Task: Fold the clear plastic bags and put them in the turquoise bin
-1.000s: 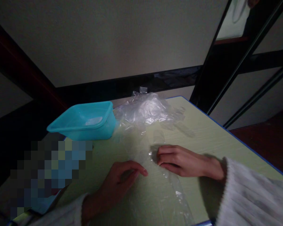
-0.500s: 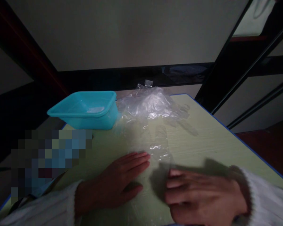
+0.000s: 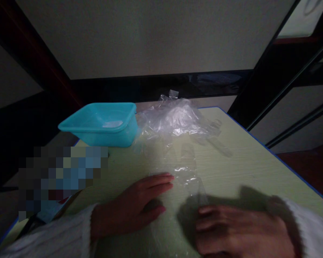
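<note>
Turquoise basin [image 3: 107, 139]: it is set on the pale table [image 3: 231, 157], toward the far left, with its open top turned up; a whitish patch [image 3: 112, 124] is seen inside (a label or a loose piece, which cannot be told).

Crumpled plastic [image 3: 177, 118]: a clear, shiny heap is piled just to the right of the basin, at the table's far end.

Flat film [image 3: 185, 172]: it is spread on the table to the right of the basin and nearer the wearer; light is caught by wrinkles across its middle.

Left hand [image 3: 137, 200]: it is laid palm down, nearer the wearer than the basin and a little to its right, at the film's left side; the fingers are stretched out together, the thumb is spread well apart, and nothing is gripped.

Right hand [image 3: 237, 231]: it is held farther to the right of the basin and nearer the wearer, by the film's right side; the fingers are bent downward and partly hidden, so whether any film is pinched cannot be told.

Pixelated item [image 3: 72, 175]: it is placed in front of the basin, slightly to its left.

Sleeves [image 3: 61, 233]: both wrists are covered by pale knit.
</note>
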Available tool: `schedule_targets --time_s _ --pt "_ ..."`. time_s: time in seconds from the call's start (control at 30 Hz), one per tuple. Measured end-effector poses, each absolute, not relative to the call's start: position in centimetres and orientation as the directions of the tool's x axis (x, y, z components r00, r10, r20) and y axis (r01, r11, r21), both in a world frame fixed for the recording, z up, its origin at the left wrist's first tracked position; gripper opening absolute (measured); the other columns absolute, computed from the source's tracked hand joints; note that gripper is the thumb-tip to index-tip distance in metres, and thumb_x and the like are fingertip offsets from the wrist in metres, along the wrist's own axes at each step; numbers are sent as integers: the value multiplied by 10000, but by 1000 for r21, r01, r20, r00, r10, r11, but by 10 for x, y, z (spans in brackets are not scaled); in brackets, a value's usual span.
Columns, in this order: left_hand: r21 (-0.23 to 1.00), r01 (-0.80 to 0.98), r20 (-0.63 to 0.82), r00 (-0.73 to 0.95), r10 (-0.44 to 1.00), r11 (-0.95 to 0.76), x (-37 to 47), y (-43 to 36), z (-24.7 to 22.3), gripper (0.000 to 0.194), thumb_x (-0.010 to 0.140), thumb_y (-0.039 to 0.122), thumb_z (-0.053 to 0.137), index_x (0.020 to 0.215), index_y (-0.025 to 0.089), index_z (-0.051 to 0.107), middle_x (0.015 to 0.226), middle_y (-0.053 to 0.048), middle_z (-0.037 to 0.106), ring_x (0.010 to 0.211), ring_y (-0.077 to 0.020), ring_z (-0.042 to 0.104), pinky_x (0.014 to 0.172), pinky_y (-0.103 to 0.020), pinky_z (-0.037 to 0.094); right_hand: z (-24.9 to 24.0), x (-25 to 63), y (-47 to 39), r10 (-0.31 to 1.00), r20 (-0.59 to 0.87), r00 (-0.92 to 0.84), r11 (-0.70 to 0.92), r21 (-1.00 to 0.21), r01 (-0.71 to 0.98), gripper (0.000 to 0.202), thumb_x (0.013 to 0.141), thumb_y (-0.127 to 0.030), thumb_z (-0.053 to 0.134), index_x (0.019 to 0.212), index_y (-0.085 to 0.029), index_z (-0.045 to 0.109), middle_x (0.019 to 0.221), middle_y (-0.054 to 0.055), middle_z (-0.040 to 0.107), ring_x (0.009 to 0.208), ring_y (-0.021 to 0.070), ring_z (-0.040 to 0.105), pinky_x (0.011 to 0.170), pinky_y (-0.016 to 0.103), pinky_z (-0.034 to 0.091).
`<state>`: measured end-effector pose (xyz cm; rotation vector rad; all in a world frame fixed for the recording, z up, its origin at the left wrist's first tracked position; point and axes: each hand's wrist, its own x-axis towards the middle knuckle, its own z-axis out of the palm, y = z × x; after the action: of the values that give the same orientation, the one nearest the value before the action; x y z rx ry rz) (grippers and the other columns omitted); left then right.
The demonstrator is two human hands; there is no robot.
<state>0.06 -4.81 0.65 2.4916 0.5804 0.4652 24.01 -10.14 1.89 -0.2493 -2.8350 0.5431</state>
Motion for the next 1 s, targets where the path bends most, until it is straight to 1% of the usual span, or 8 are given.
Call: schedule_targets --time_s 0.07,0.2,0.33,0.43,0.6,0.77,0.9,1.0 --pt "636 314 197 818 541 -705 1 -47 6 377 858 205 502 1234 171 498 1321 -102 504 1227 -191 454 1016 -350 392 30 240 -96 191 224 -956 925 -366 100 282 766 -225 498 526 -229 351 603 -3 528 572 140 466 560 293 412" --pt "728 346 163 751 640 -592 1 -45 4 328 858 213 502 1179 169 556 1243 -86 577 1165 -183 518 999 -339 409 38 245 -93 227 229 -947 904 -412 117 207 813 -202 454 608 -217 438 699 34 587 648 152 512 594 295 435" --pt "762 349 146 728 670 -545 2 -44 8 307 868 245 488 1149 172 588 1201 -69 611 1132 -183 545 994 -327 411 36 249 -94 358 258 -897 819 -549 169 194 872 -168 367 719 -202 482 829 85 645 778 170 574 693 305 483" --pt "777 335 155 719 678 -533 5 -45 15 299 884 238 441 1120 167 610 1167 -61 633 1110 -185 562 985 -312 417 38 250 -91 451 291 -844 729 -665 160 146 878 -134 383 778 -194 470 897 103 658 821 158 604 687 280 500" --pt "779 360 143 694 706 -513 2 -46 16 363 924 294 337 1138 168 601 1166 -64 631 1115 -184 557 988 -314 412 40 254 -83 543 334 -770 632 -766 114 93 893 -118 424 840 -190 449 945 118 670 900 150 629 705 281 512" --pt "843 321 77 723 687 -431 -3 -41 15 636 895 584 155 1163 218 600 1200 -61 612 1129 -220 547 1001 -382 386 33 255 -74 732 276 -623 468 -868 165 98 919 -214 435 825 -191 425 892 100 675 825 151 643 632 278 510" --pt "956 187 6 760 650 -227 -3 -31 18 785 820 696 109 1119 197 636 1168 -65 632 1109 -250 559 986 -401 378 26 252 -58 839 180 -513 221 -975 19 183 908 -339 465 809 -196 407 830 45 642 675 123 643 508 228 493" --pt "997 74 -40 815 578 -36 -3 -21 13 838 787 741 147 1121 146 632 1191 -113 611 1122 -271 546 995 -420 356 21 251 -42 902 196 -383 223 -974 27 248 850 -407 547 775 -193 447 680 -22 584 563 93 590 463 198 454"
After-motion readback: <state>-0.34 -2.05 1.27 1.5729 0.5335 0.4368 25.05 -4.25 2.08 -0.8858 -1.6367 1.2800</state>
